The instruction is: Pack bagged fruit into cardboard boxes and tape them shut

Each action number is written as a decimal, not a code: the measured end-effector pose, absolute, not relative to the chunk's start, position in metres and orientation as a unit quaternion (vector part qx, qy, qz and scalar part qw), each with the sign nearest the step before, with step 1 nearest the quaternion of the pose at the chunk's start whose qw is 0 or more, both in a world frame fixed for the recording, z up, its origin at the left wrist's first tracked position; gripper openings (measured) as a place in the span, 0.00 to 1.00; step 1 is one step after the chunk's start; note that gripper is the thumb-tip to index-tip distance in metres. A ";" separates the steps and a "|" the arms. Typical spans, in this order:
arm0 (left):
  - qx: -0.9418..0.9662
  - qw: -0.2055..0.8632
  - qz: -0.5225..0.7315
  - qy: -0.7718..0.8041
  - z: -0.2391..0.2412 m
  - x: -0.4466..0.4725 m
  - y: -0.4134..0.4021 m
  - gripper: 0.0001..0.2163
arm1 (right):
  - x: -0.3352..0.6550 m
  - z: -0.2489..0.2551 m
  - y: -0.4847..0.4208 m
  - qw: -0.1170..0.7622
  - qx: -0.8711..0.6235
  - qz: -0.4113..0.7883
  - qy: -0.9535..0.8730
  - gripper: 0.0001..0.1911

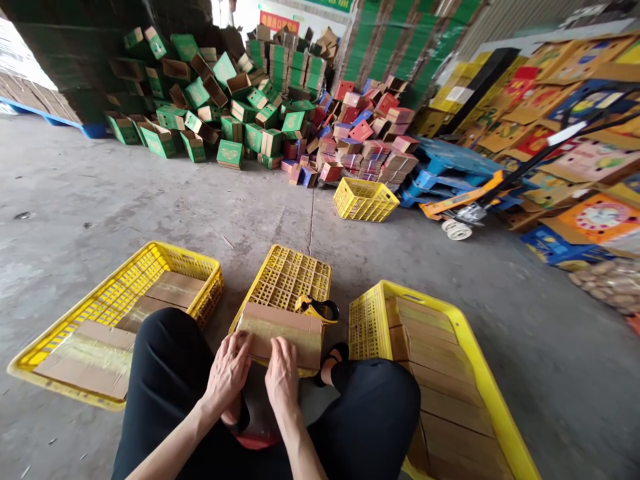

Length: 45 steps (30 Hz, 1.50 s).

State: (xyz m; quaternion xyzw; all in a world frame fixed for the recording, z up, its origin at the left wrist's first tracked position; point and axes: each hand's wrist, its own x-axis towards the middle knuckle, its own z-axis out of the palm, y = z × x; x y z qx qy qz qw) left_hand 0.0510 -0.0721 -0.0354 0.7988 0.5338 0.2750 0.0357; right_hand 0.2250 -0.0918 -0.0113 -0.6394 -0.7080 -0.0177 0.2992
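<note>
A flat cardboard box (285,333) with clear tape along its top lies on an upturned yellow crate (285,273) between my knees. My left hand (231,367) grips the box at its near left corner, fingers bent over the edge. On its near edge, right of the middle, my right hand (283,373) holds it with curled fingers; the thumb side faces left. Just beyond the box's far right corner rests a yellow tape dispenser (315,307), touched by neither hand. The undersides of both hands are hidden.
To the left stands a yellow crate (115,287) with several flat cardboard boxes; to the right, another yellow crate (465,327) holds a row of them. Farther off are a yellow basket (365,200), heaped green cartons (230,153), blue pallets (445,160) and an orange pallet jack (465,200).
</note>
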 end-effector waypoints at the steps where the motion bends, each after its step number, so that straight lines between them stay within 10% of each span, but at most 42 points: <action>1: 0.807 0.043 0.276 0.521 -0.036 0.054 -0.071 0.25 | 0.217 -0.013 -0.091 0.299 -0.625 -0.010 -0.721 0.26; 45: 0.736 0.167 0.375 0.538 -0.036 0.043 -0.045 0.18 | 0.207 -0.012 -0.061 0.303 -0.603 -0.012 -0.738 0.26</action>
